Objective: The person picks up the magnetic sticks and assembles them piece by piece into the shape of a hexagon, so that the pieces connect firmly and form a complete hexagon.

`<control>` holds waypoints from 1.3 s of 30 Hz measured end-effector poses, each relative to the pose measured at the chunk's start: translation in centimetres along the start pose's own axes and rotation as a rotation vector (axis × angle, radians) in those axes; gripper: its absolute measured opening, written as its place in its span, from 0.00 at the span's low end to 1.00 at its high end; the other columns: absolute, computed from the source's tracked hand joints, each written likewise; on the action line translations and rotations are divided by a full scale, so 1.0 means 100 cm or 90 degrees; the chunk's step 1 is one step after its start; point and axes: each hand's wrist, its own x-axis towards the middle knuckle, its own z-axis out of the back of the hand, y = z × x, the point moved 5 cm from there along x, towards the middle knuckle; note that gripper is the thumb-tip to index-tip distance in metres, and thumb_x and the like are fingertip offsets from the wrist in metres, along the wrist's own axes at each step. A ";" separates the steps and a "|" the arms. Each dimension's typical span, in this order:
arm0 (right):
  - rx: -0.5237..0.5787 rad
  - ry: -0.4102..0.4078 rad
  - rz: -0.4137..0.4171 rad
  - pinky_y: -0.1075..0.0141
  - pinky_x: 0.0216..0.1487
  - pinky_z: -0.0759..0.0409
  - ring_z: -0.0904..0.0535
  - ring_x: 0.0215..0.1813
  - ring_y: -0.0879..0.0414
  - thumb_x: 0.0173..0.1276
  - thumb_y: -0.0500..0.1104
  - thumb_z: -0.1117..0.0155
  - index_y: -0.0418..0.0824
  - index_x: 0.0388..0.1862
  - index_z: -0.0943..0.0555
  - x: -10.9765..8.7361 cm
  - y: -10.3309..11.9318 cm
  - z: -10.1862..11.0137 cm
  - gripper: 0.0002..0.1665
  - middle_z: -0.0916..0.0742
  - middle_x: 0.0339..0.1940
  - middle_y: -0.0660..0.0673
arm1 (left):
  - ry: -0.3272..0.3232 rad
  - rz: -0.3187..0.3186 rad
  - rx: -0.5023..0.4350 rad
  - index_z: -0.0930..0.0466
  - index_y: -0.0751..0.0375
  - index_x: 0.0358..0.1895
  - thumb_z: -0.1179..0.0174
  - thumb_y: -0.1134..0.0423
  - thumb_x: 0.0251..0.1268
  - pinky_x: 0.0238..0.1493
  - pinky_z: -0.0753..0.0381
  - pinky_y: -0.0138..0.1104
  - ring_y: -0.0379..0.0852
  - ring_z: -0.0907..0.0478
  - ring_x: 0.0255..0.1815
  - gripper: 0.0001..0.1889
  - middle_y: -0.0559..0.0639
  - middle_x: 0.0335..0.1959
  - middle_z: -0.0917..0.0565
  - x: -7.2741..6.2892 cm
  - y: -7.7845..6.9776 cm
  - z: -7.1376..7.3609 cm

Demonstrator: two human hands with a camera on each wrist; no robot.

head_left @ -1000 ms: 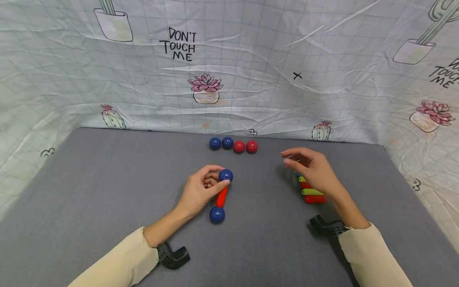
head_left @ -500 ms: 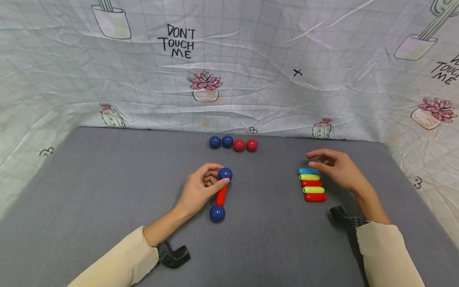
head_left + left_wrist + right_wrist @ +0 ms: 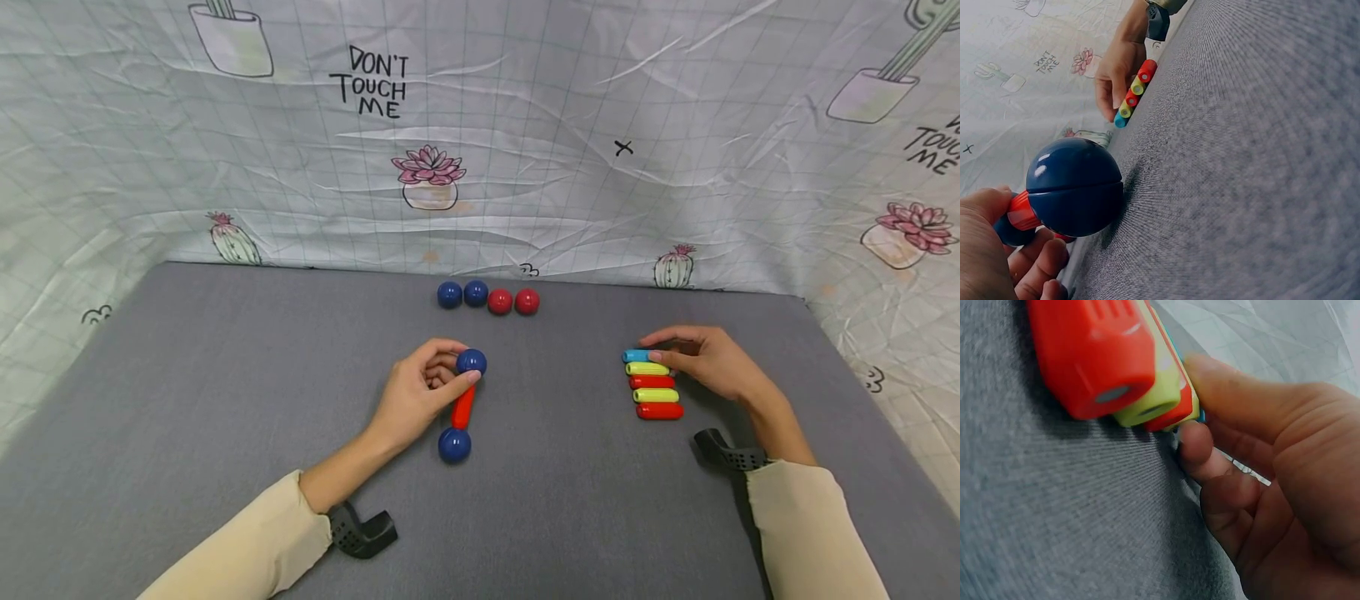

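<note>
My left hand (image 3: 411, 393) pinches the upper blue ball (image 3: 472, 362) of a dumbbell-shaped piece. A red magnetic rod (image 3: 463, 408) joins that ball to the lower blue ball (image 3: 454, 446), which looms large in the left wrist view. On the right, several short rods lie side by side in a row. My right hand (image 3: 708, 363) reaches over the row's far end, thumb and index finger pinching the right part of the blue magnetic rod (image 3: 635, 356). Right beside it lies a yellow-green rod (image 3: 647, 368). In the right wrist view the thumb and nearer rods mostly hide the blue rod.
Two blue balls (image 3: 462, 293) and two red balls (image 3: 513, 302) stand in a line toward the back of the grey table (image 3: 300, 333). Nearer rods of the row are red (image 3: 660, 411) and yellow-green. A printed cloth (image 3: 525, 192) hangs behind the table.
My right hand has shifted right, uncovering the row, then come down and taken hold of the blue rod. My left hand keeps its grip on the ball-and-rod piece without visible movement.
</note>
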 end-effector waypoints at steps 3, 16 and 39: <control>0.008 -0.003 0.000 0.63 0.33 0.22 0.20 0.35 0.53 0.68 0.49 0.37 0.42 0.55 0.19 0.000 0.000 -0.001 0.20 0.17 0.48 0.41 | -0.001 -0.005 0.001 0.22 0.60 0.50 0.33 0.64 0.60 0.25 0.29 0.28 0.44 0.27 0.25 0.16 0.51 0.34 0.17 0.000 0.000 0.000; -0.010 -0.061 0.022 0.65 0.30 0.26 0.23 0.34 0.53 0.70 0.52 0.40 0.45 0.53 0.17 0.001 0.010 -0.001 0.18 0.16 0.40 0.44 | -0.001 -0.002 0.011 0.22 0.59 0.51 0.33 0.62 0.61 0.26 0.29 0.28 0.44 0.27 0.25 0.16 0.49 0.34 0.17 0.000 0.000 0.000; 0.110 -0.117 0.126 0.65 0.12 0.37 0.29 0.18 0.51 0.71 0.46 0.41 0.46 0.52 0.18 0.007 0.081 -0.038 0.14 0.19 0.31 0.39 | 0.014 0.006 0.003 0.22 0.64 0.52 0.35 0.70 0.61 0.24 0.31 0.28 0.45 0.27 0.23 0.16 0.54 0.35 0.17 0.000 -0.002 -0.003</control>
